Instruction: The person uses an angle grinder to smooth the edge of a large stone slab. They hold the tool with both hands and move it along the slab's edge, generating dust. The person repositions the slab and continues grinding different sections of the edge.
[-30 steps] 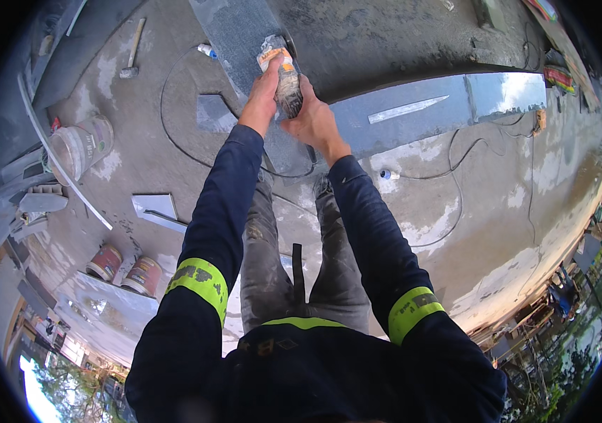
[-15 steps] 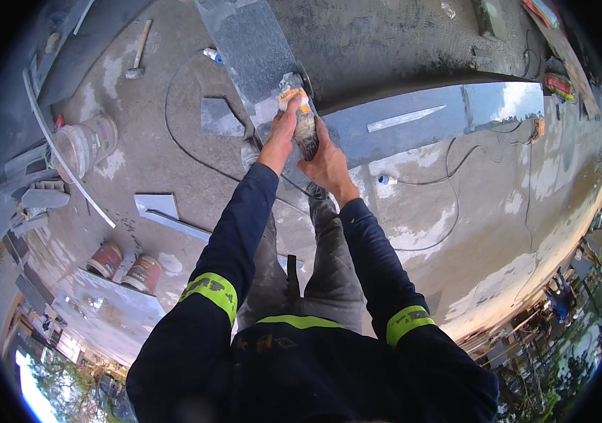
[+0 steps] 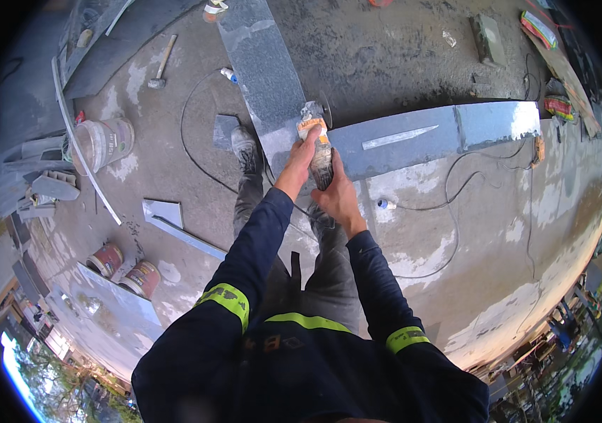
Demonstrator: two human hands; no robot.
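Both arms stretched out forward and down, dark sleeves with yellow-green bands. Left hand point(image 3: 303, 156) is curled shut, sitting higher up, right hand point(image 3: 338, 199) is clenched just below it, the two nearly touching.

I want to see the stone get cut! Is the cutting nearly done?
Done: two dark granite slabs lie set out on the floor. In hand: left hand and right hand grip an angle grinder above where they meet. Left: I can't see any cut line, so probably most of it.
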